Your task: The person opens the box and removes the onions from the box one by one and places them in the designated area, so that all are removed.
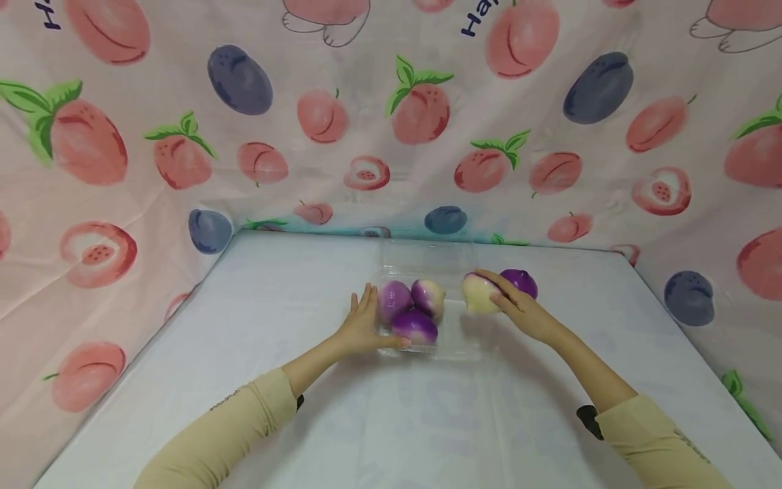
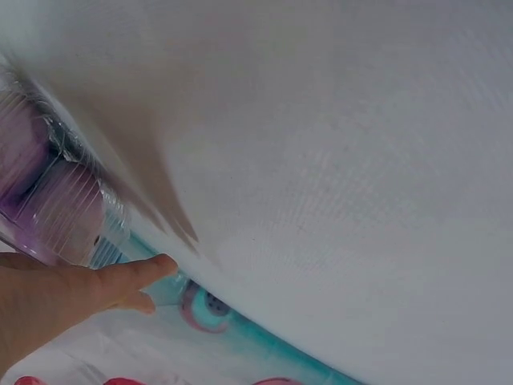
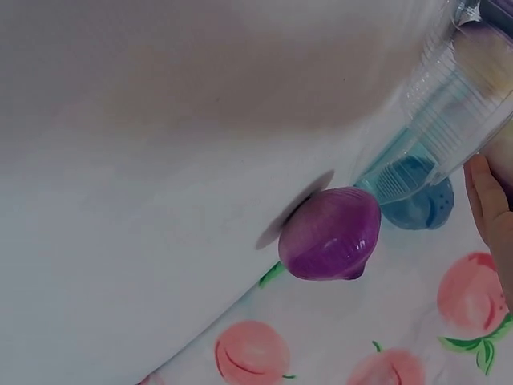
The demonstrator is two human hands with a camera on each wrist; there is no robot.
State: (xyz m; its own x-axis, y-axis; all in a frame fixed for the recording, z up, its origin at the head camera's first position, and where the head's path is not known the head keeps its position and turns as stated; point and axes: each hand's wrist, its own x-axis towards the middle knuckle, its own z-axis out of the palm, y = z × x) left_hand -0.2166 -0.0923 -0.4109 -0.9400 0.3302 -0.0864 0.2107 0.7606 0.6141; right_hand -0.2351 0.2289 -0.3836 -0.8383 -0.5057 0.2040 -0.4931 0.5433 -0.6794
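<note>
Head view, centre: left hand (image 1: 359, 331), spread wide, braces box (image 1: 466, 341) around 3 onions (image 1: 415, 327); right hand (image 1: 520, 309) grips pale onion (image 1: 479, 294), best lowered gently beside them, frame-right.

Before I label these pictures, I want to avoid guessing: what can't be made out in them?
Head view: the right side of the held onion, hidden by the right hand.
Head view: part of the loose onion, hidden behind that hand.
Left wrist view: details of the onions in the box, blurred behind its ribbed wall.
Right wrist view: most of the right hand, cut off by the right edge.
</note>
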